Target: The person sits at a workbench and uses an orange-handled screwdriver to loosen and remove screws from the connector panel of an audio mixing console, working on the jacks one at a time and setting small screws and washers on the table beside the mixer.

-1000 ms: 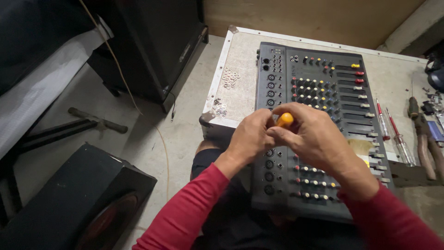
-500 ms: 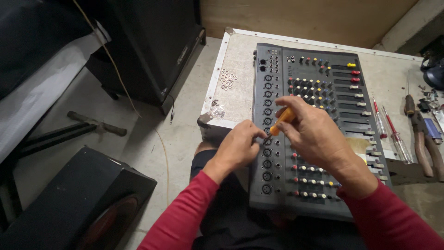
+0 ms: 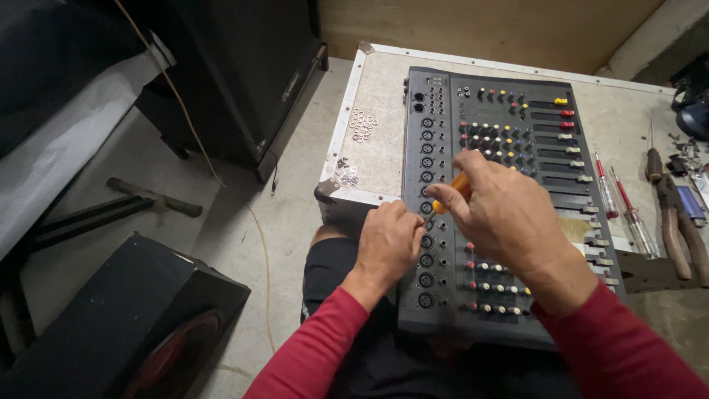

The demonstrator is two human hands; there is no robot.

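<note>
The right hand (image 3: 509, 222) is clenched round the orange handle of a screwdriver (image 3: 452, 193), and the left hand (image 3: 389, 244) pinches down at its tip end, touching the grey mixer (image 3: 509, 148). The tool's long axis slants from handle at two o'clock to tip at eight o'clock, meeting the column of round sockets along the mixer's left edge. The left hand is nearer that point. Spare screwdrivers (image 3: 620, 210) and pliers (image 3: 676, 229) lie on the bench (image 3: 377, 159) at three o'clock.
</note>
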